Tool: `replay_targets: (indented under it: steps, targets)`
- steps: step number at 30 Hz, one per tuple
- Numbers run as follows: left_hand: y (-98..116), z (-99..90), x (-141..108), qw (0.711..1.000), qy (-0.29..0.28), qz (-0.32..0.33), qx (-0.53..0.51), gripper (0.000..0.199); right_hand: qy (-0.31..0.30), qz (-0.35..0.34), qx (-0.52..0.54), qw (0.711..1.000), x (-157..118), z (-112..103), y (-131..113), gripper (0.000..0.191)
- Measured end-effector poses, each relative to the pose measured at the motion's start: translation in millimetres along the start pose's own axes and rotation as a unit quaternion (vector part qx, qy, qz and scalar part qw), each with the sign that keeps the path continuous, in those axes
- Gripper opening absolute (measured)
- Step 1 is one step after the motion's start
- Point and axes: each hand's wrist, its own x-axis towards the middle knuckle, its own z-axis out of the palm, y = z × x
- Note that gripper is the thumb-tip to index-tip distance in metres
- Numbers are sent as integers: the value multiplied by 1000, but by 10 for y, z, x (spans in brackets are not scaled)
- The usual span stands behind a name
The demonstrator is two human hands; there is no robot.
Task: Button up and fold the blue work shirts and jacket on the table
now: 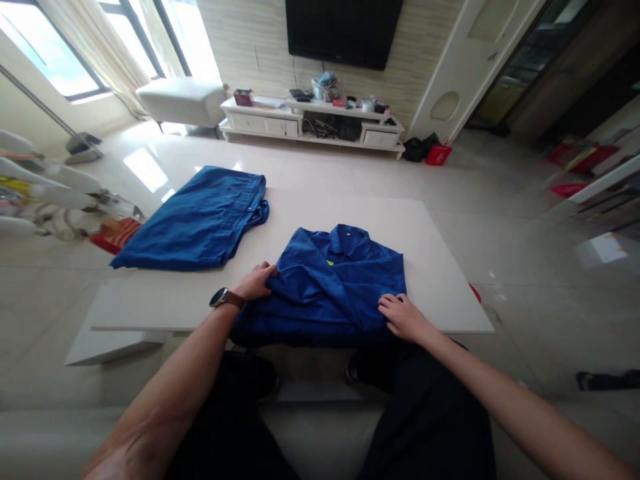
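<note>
A blue long-sleeved shirt [320, 287] lies in front of me, its collar pointing away and its sleeves folded across the front. Its lower part reaches the table's near edge. My left hand [257, 281], below a wrist with a watch, pinches the shirt's left side. On the opposite side, my right hand [401, 316] has its fingers curled onto the fabric near the lower right edge. A small yellow-green patch shows near the collar. To the left lies a folded blue garment [195, 220] with a waistband-like edge, apart from both hands.
Both garments rest on a white table [400, 220]. Beyond it stand a low white TV cabinet [265, 125] with clutter and a pale bench [183, 103]. A red bag [439, 155] sits on the floor. My legs are under the table's near edge.
</note>
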Motion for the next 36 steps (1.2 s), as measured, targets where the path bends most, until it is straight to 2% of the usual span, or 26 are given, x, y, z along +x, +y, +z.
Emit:
replay_targets:
  steps: [3, 5, 6, 8, 10, 12, 13, 18, 20, 21, 22, 23, 24, 25, 26, 27, 28, 30, 33, 36]
  targets:
    - [-53, -29, -21, 1000, 3, 22, -9, 25, 21, 27, 17, 999, -17, -133, 62, 28]
    - [-106, -65, -47, 999, 19, 24, -14, 16, 50, 90, 98, 990, -12, -310, 145, 27]
    - [-132, -83, -60, 999, 32, 17, -12, 14, 73, 138, 158, 975, -8, -412, 190, 27]
    - [-175, -113, -81, 998, 57, -16, 4, 12, 119, 232, 302, 917, -7, -601, 274, 33]
    - [-200, -126, -94, 995, 62, -71, 36, 12, 110, 278, 443, 845, -28, -708, 331, 40]
    - [-205, -118, -101, 991, 49, -113, 60, 13, 34, 296, 536, 790, -82, -682, 353, 45]
    - [-202, -108, -102, 990, 41, -122, 64, 14, -18, 302, 559, 772, -122, -619, 352, 46]
    - [-170, -45, -89, 994, 28, -92, 48, 24, -288, 297, 541, 732, -351, -127, 304, 49]
    - [-167, -32, -75, 995, 26, -85, 41, 27, -362, 276, 504, 734, -378, -34, 288, 48]
    - [-169, -28, -68, 996, 24, -83, 38, 28, -386, 265, 469, 749, -359, -32, 281, 46]
    - [-171, -26, -61, 996, 23, -81, 35, 29, -392, 252, 423, 777, -314, -55, 274, 42]
    - [-172, -25, -56, 996, 23, -82, 32, 31, -372, 241, 374, 815, -240, -100, 264, 38]
    - [-173, -24, -53, 996, 23, -82, 28, 32, -325, 230, 329, 856, -134, -159, 250, 33]
    - [-172, -23, -52, 996, 24, -84, 25, 33, -254, 219, 297, 894, 5, -227, 230, 29]
    - [-169, -22, -53, 996, 24, -86, 22, 33, -169, 208, 284, 921, 176, -298, 200, 25]
    - [-165, -21, -56, 996, 24, -87, 21, 32, -91, 196, 290, 932, 378, -366, 158, 23]
    - [-160, -22, -61, 996, 23, -88, 20, 32, -36, 189, 306, 932, 606, -428, 105, 22]
    - [-150, -29, -73, 996, 21, -89, 21, 31, 17, 173, 345, 922, 1125, -528, -36, 20]
    - [-152, -51, -93, 996, 18, -90, 16, 32, 68, 188, 378, 904, 1971, -609, -293, 17]
    - [-194, -65, -101, 996, 8, -88, -2, 28, 73, 212, 403, 887, 2757, -612, -515, 31]
